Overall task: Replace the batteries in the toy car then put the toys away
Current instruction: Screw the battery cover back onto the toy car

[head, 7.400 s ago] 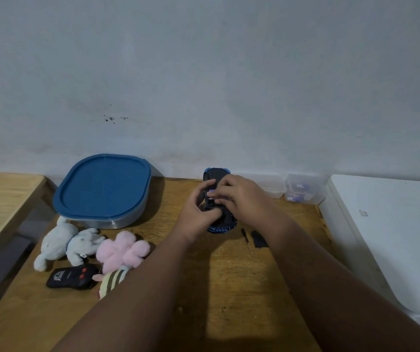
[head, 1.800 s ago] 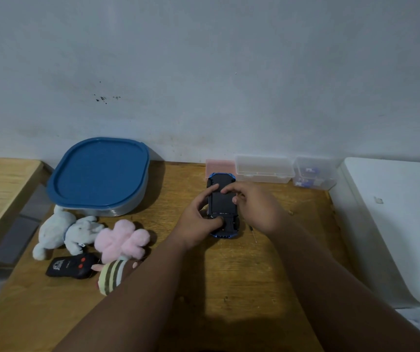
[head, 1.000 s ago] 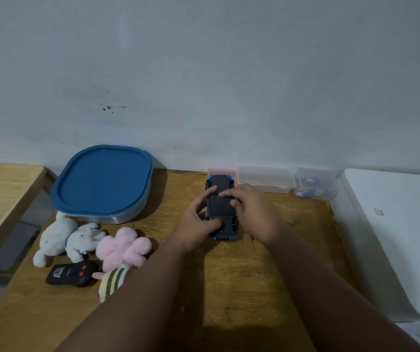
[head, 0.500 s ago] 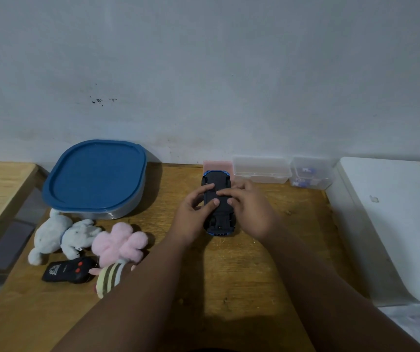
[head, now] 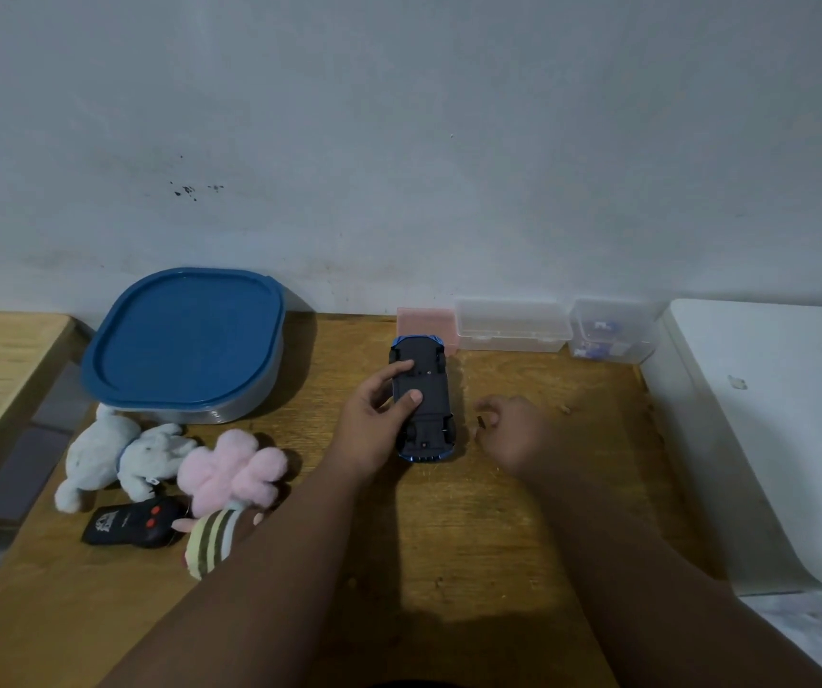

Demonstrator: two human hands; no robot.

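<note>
A blue toy car [head: 425, 389] lies upside down on the wooden table [head: 448, 543], its dark underside facing up. My left hand [head: 373, 425] grips the car's left side, thumb and forefinger resting on the underside. My right hand [head: 518, 434] rests on the table just right of the car, its fingers curled onto the dark end of a small screwdriver [head: 480, 421]; the remainder of the tool is hidden under the hand. A black remote [head: 131, 523] lies at the left, beside a white plush [head: 121, 454], a pink plush [head: 232, 469] and a striped plush [head: 210, 538].
A grey container with a blue lid [head: 185, 340] stands at the back left. Along the wall sit a pink box [head: 424, 321] and two clear boxes [head: 513, 325] [head: 612, 330]. A white surface [head: 771, 414] borders the table's right side.
My right hand has left the car's underside and moved right onto the table, closing on the screwdriver. My left hand still holds the car, which has not moved.
</note>
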